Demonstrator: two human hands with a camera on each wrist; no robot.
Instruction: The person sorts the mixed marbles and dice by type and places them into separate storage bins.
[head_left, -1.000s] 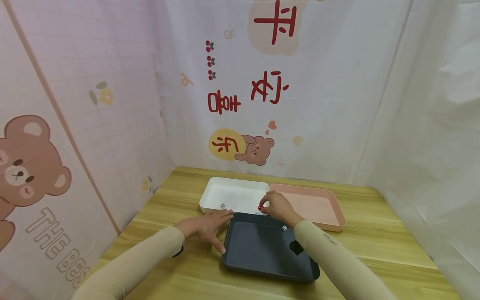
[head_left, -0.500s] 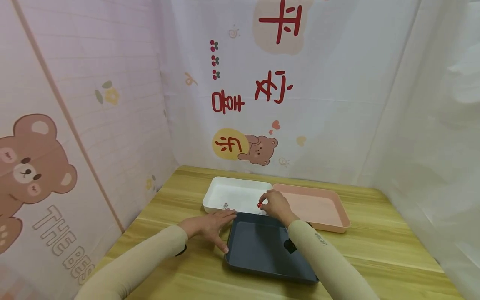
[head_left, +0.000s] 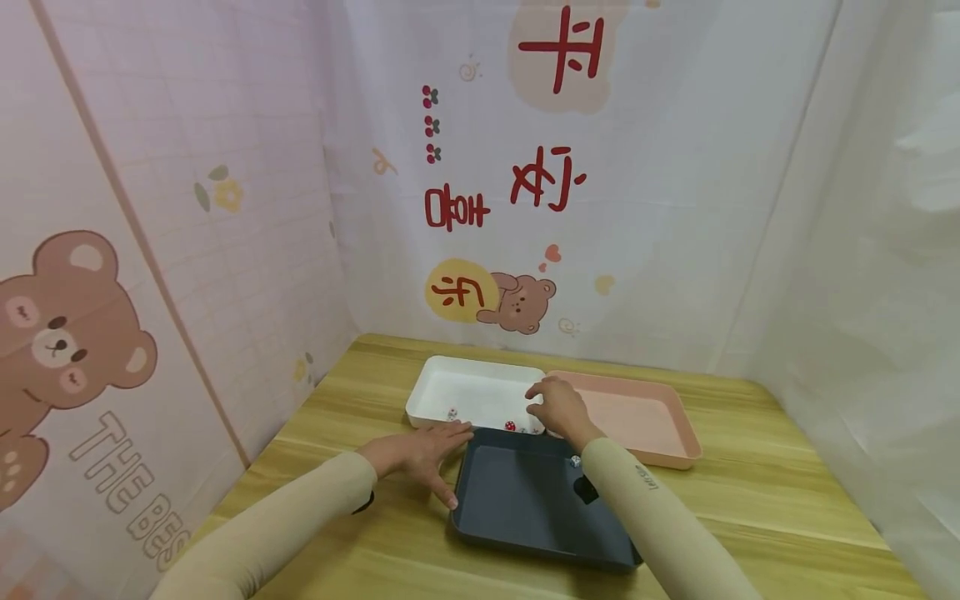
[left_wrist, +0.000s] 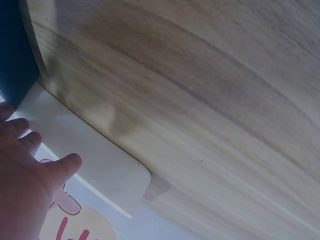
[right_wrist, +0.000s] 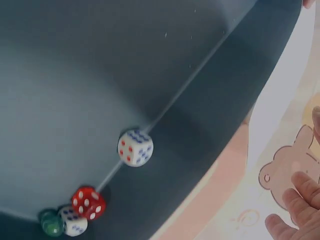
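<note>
My left hand [head_left: 423, 457] has its fingers spread at the dark grey tray's left far corner, by the white tray's [left_wrist: 90, 145] near edge. My right hand [head_left: 561, 408] hovers over where the white tray [head_left: 480, 383] meets the pink tray, its fingers loosely bent with nothing held. A red die [head_left: 510, 426] lies inside the white tray along its near wall, with several pale dice near it. Inside the dark tray [head_left: 525, 492], the right wrist view shows a white die [right_wrist: 135, 147], a red die [right_wrist: 89, 202], another white die [right_wrist: 73, 222] and a green die [right_wrist: 52, 222].
The pink tray [head_left: 630, 408] stands to the right of the white one, behind the dark tray. All three sit on a wooden table [head_left: 780, 500]. Printed cloth [head_left: 645, 167] hangs at the back and sides. My right forearm crosses the dark tray's right part.
My right hand has let go of the red die, which dropped into the white tray, and has drawn slightly to the right. The left hand stays in the same place on the tray.
</note>
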